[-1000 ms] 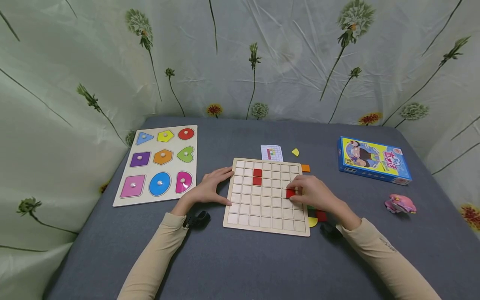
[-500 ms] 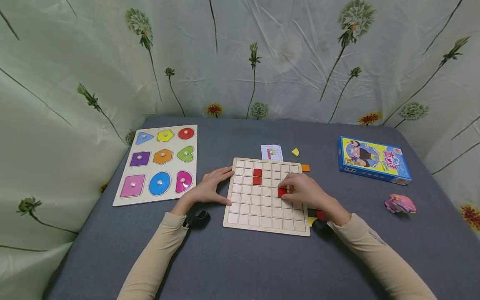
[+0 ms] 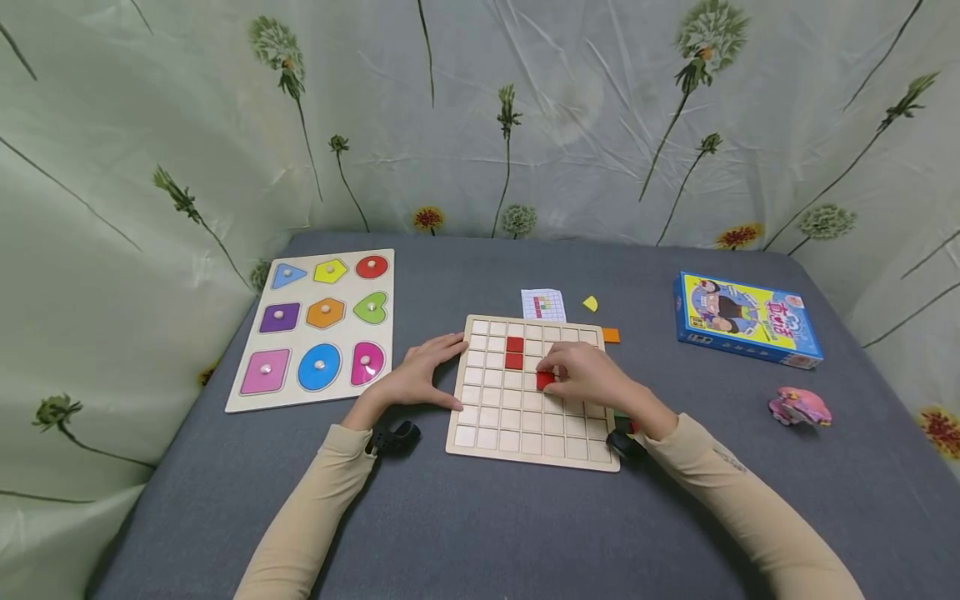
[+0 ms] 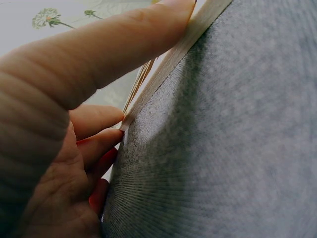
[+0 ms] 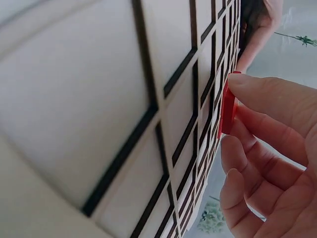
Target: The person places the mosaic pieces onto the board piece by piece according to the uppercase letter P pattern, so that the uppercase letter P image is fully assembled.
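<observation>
A wooden grid board lies in the middle of the table, with two red square tiles set in its upper left part. My right hand pinches another red square tile just over the grid, right of and a little nearer than those two. In the right wrist view, thumb and fingers hold this red tile by its edges. Along the board's left edge rests my left hand, its fingers and thumb spread. The left wrist view shows the thumb and fingertips touching the board's side.
A small pattern card and a yellow piece lie behind the board. An orange piece sits at its right edge. Left is a knobbed shape puzzle; right are a blue box and a pink toy.
My right hand has moved left across the board, carrying the red tile toward the two set tiles. The left hand has stayed at the board's left edge.
</observation>
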`<control>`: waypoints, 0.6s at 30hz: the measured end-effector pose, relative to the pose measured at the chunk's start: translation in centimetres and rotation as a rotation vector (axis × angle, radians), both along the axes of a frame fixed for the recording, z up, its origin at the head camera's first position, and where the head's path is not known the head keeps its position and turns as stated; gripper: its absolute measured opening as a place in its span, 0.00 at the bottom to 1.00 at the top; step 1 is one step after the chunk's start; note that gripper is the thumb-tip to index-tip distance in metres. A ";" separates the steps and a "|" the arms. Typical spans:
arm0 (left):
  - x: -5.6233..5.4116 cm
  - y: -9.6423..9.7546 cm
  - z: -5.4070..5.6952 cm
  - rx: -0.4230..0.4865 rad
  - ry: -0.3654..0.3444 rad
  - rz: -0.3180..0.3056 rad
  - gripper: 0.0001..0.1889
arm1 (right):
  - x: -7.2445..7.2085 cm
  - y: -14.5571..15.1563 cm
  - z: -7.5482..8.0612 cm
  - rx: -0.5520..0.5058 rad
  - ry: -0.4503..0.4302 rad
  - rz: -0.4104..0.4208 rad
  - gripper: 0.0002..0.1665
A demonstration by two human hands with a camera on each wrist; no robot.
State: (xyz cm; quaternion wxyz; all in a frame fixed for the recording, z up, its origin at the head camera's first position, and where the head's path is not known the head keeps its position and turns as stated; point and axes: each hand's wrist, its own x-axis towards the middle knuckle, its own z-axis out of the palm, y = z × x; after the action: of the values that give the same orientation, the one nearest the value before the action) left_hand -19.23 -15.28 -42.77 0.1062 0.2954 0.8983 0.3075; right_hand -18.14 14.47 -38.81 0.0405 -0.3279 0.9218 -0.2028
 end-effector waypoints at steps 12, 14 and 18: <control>0.1 0.0 0.2 -0.004 0.001 -0.004 0.50 | -0.4 -1.4 -0.3 0.029 0.003 0.041 0.11; 0.2 0.0 0.2 -0.004 0.001 -0.005 0.49 | -0.4 -1.6 -0.4 0.029 -0.002 0.044 0.11; 0.1 0.1 0.2 -0.006 0.005 -0.003 0.49 | -0.3 -2.2 -0.6 0.031 -0.006 0.058 0.12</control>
State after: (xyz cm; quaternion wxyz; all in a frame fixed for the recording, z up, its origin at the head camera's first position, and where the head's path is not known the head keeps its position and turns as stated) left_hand -19.10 -15.21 -42.61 0.1054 0.2974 0.8990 0.3037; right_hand -18.49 12.31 -39.38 0.0540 -0.3531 0.9148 -0.1884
